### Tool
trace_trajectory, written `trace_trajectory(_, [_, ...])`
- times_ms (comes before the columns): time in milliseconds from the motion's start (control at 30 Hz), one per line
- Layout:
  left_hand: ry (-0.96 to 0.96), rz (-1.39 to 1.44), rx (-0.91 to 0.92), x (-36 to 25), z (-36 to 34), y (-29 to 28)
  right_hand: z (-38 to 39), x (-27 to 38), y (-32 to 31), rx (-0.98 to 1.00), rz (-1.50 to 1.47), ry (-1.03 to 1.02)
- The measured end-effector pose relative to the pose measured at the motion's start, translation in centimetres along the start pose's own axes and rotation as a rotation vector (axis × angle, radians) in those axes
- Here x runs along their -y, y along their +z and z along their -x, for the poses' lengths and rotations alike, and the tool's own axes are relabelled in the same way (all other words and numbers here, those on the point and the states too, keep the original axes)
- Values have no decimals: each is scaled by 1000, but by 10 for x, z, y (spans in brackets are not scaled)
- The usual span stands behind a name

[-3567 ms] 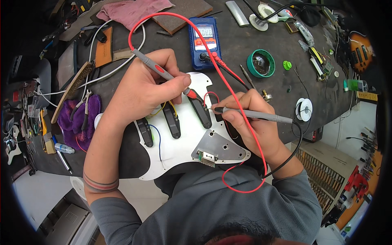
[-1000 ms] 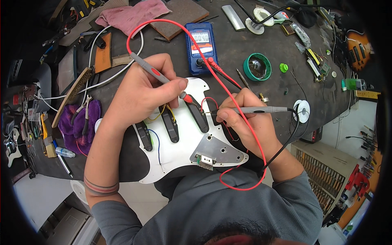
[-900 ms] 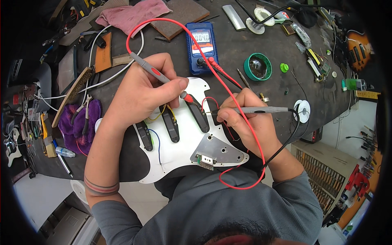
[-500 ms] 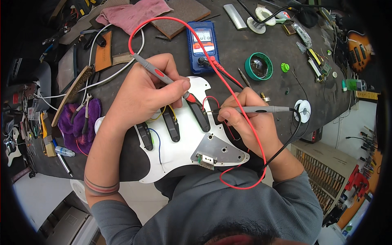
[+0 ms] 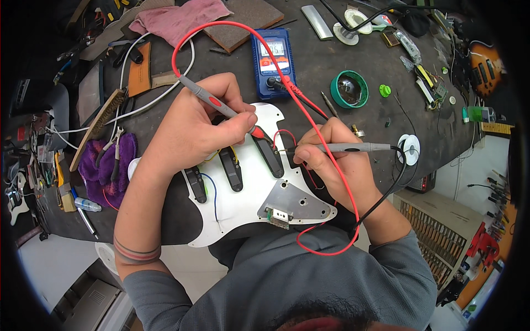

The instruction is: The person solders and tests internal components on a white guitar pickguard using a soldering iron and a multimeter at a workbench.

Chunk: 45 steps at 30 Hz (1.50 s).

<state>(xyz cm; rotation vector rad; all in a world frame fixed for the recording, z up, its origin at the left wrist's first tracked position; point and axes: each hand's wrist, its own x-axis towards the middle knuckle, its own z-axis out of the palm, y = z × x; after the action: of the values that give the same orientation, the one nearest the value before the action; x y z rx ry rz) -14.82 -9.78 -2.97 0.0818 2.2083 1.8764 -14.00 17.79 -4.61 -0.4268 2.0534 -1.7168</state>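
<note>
A white guitar pickguard (image 5: 243, 207) lies face down on the dark bench, with three black pickups, one of them the rightmost pickup (image 5: 270, 159). My left hand (image 5: 207, 124) is closed around a grey multimeter probe with a red tip (image 5: 208, 98), angled down to that pickup's upper end. My right hand (image 5: 337, 160) pinches the black-lead probe (image 5: 356, 147), its thin tip reaching the same pickup from the right. Whether both tips touch metal is too small to tell. Beyond the pickguard rests the blue multimeter (image 5: 274, 63), display lit. A small switch (image 5: 279, 217) sits near the pickguard's lower edge.
The red lead (image 5: 243, 26) arches over both hands and loops by my shirt. Right of the multimeter stand a green round bowl (image 5: 349, 89) and a wire spool (image 5: 408, 149). A wooden brush (image 5: 98, 129) and purple cloth (image 5: 124, 160) lie at left.
The reading on the multimeter's display has changed. My left hand and its probe have shifted very slightly; the right hand stays in place.
</note>
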Motion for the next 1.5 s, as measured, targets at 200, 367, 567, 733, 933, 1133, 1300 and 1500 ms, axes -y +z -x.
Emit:
trace_trajectory(200, [30,-60,-12,1,0,0,0,1,-1,5,12,-6])
trace_trajectory(367, [27,-22,17,-2,1,-1,0,0,-1,1,19,1])
trace_trajectory(567, [-56,186,-27,-3,3,-13,0,5,0,3,18,-9])
trace_trajectory(733, [34,191,54,3,1,-13,0,-2,0,10,-39,-34])
trace_trajectory(933, [94,113,88,7,0,-15,0,-1,1,-3,-39,-39])
trace_trajectory(1133, [175,157,134,12,-2,-17,-1,-4,-1,-7,8,-59])
trace_trajectory(1300, [165,179,141,12,-1,-19,0,-2,0,-13,5,-43])
trace_trajectory(1500, [74,180,125,5,2,-19,-3,0,1,-9,18,-78])
